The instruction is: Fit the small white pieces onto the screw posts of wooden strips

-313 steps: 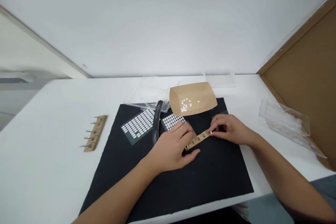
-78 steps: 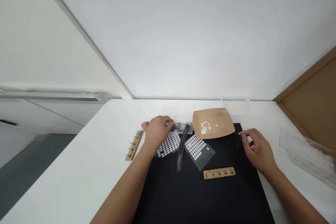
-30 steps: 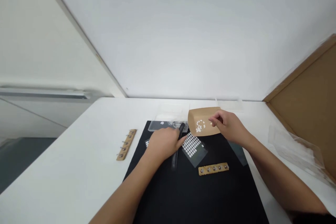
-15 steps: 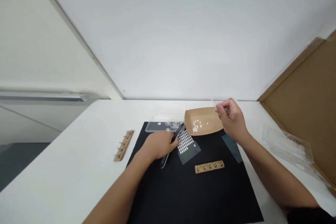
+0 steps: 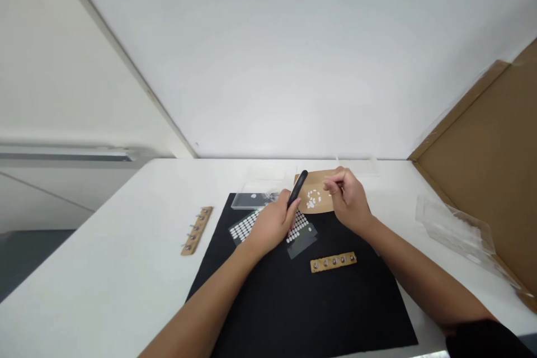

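Observation:
In the head view my left hand (image 5: 272,224) is closed around a slim tool with a black handle (image 5: 299,185), which slants up past the thumb. Its lower end is hidden by the hand. My right hand (image 5: 348,201) is pinched over the right side of a brown paper tray (image 5: 321,177); anything between its fingertips is too small to make out. Small white oval pieces (image 5: 311,200) lie in the tray. Under and beside my left hand are a sheet of white oval stickers (image 5: 298,224) and another such sheet (image 5: 244,228).
A clear plastic box (image 5: 243,201) stands at the back of the black mat (image 5: 310,313). One wooden strip with metal studs (image 5: 334,262) lies on the mat, a similar strip (image 5: 197,231) on the white table to the left. Clear plastic packaging (image 5: 455,229) lies right, beside cardboard (image 5: 495,140).
My left hand has lifted the black-handled tool and turned it more upright, moving right and uncovering the left sticker sheet. My right hand has shifted left over the tray.

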Demonstrator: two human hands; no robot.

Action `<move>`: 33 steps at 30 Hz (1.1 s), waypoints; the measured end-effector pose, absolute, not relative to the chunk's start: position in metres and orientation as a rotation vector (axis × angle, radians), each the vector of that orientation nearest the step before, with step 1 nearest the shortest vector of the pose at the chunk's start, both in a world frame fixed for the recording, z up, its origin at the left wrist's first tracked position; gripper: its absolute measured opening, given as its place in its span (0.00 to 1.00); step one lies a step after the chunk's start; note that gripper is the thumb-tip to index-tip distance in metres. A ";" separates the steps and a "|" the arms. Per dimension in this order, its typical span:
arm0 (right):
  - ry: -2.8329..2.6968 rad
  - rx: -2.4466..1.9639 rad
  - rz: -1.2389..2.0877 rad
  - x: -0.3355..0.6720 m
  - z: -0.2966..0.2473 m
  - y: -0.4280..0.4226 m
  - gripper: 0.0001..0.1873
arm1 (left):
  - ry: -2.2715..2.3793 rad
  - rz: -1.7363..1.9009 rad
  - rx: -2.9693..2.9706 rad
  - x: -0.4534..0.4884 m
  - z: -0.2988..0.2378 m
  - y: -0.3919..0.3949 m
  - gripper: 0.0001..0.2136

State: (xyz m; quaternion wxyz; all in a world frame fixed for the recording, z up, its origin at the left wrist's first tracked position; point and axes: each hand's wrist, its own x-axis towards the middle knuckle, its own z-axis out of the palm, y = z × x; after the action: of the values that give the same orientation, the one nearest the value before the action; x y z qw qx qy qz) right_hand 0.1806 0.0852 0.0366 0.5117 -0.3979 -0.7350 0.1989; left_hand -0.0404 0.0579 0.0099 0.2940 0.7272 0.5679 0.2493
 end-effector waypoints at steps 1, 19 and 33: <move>-1.802 -0.971 0.473 0.179 0.033 0.087 0.15 | 1.473 0.681 1.909 -0.037 0.010 0.055 0.13; -2.040 -0.905 0.191 0.169 -0.007 0.105 0.12 | 1.154 0.938 1.611 -0.018 0.003 0.039 0.19; -2.271 -0.998 -0.031 0.177 0.006 0.102 0.18 | 1.424 0.950 2.052 -0.016 0.000 0.037 0.18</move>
State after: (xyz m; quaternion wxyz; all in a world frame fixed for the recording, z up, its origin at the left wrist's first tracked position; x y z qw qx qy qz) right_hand 0.1772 0.1020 0.0064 0.3243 -0.3804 -0.8660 -0.0117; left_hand -0.0159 0.0367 -0.0004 0.2328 0.7468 0.5183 0.3458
